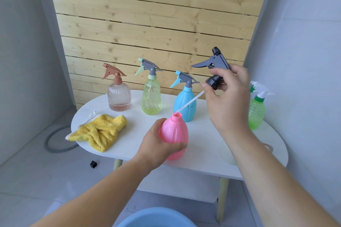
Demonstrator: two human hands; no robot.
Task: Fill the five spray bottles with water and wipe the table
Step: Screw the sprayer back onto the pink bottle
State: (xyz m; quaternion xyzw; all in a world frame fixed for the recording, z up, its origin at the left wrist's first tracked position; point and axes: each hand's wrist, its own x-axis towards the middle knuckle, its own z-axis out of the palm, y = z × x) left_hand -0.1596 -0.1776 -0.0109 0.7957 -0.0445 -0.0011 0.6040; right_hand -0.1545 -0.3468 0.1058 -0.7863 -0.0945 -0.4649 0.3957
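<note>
My left hand (156, 145) grips a pink bottle (174, 134) by its body; the bottle's neck is open and it tilts slightly over the white table (129, 145). My right hand (227, 97) holds a dark grey spray head (215, 68) up and to the right of it. The head's white dip tube (190, 102) slants down with its tip at the pink bottle's mouth. Behind stand a clear brownish bottle (119, 96), a yellow-green bottle (151, 96) and a blue bottle (184, 105). A green bottle (256, 114) is partly hidden by my right arm. A yellow cloth (100, 131) lies at the table's left.
A blue basin's rim (156, 217) shows at the bottom edge, below the table's front. A grey ring (53, 142) and a small black cap (93, 164) lie on the floor to the left. A wooden slat wall stands behind the table.
</note>
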